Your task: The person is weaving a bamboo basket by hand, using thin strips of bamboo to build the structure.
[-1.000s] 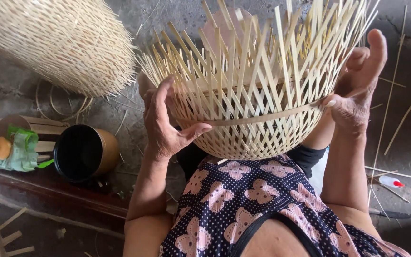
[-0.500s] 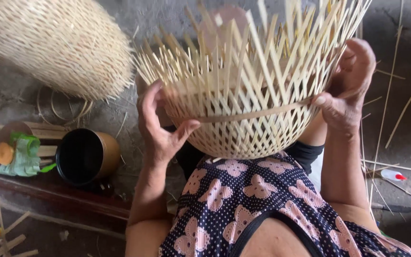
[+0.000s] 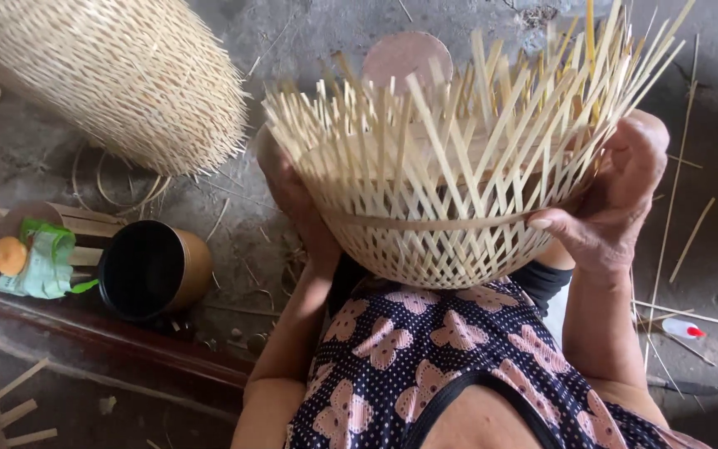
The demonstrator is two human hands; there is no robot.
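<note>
A half-woven bamboo basket (image 3: 450, 208) sits at the centre of the view, propped on the person's lap with its open mouth tipped away, so the loose strip ends fan out toward twelve o'clock and stay free for weaving. The right hand (image 3: 612, 208), at three o'clock of the basket, clasps its wall, thumb pressed along the horizontal band, which steadies the lattice. The left hand (image 3: 292, 195), at nine o'clock, lies behind the rim and is mostly hidden; it seems to brace that side, though I cannot tell how its fingers are set. On the concrete floor (image 3: 276, 241), a finished long woven basket (image 3: 118, 75) lies at ten o'clock, a dark round tin (image 3: 151, 270) at eight o'clock, and loose bamboo slivers (image 3: 683, 249) at three o'clock, near at hand.
</note>
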